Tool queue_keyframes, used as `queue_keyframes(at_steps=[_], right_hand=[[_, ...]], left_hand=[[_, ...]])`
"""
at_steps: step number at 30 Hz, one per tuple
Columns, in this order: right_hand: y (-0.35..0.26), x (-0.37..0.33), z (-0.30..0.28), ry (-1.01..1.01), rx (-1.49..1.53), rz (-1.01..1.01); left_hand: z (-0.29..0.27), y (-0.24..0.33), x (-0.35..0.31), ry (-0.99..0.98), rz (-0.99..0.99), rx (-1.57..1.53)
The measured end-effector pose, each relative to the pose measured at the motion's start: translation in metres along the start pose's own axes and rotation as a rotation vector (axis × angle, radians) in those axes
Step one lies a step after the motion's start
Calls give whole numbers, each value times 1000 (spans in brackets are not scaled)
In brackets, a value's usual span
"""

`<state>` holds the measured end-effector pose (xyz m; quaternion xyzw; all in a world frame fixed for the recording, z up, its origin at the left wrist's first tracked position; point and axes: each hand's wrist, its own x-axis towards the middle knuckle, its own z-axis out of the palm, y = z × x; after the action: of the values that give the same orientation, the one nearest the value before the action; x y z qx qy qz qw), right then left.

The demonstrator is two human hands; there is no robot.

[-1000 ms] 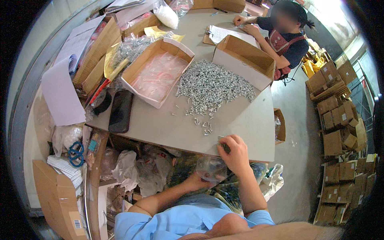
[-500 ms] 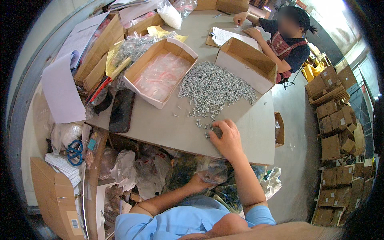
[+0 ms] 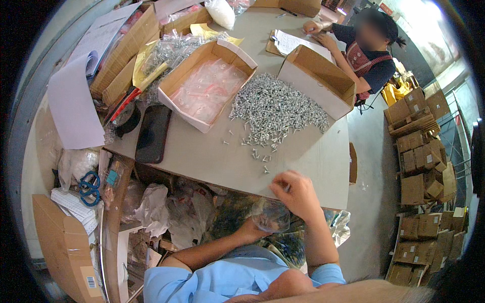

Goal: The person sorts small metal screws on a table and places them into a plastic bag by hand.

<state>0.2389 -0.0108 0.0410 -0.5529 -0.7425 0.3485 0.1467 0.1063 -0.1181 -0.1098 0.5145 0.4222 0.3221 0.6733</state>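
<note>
Head view: the person's left hand holds a clear plastic container (bag or cup, it is hard to say) below the near edge of the tabletop, its fingers closed on the left side and partly hidden. The right hand is by that edge, just above the container in the picture, its fingers curled inward; a small glint shows among them, but one cannot tell whether they pinch anything. A heap of silver screws lies farther in, with a few loose screws straggling toward the right hand. The heap sits between a box of small clear bags and a second white-sided box. A dark phone lies at the left.
</note>
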Motion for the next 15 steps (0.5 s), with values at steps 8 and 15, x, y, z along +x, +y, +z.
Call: queue_keyframes(at_steps=[8, 15], right_hand=[[-4, 36, 25, 351, -175, -346], [8, 20, 30, 297, -197, -318]], left_hand=[[4, -25, 4, 30, 33, 14], [4, -33, 8, -41, 48, -28]])
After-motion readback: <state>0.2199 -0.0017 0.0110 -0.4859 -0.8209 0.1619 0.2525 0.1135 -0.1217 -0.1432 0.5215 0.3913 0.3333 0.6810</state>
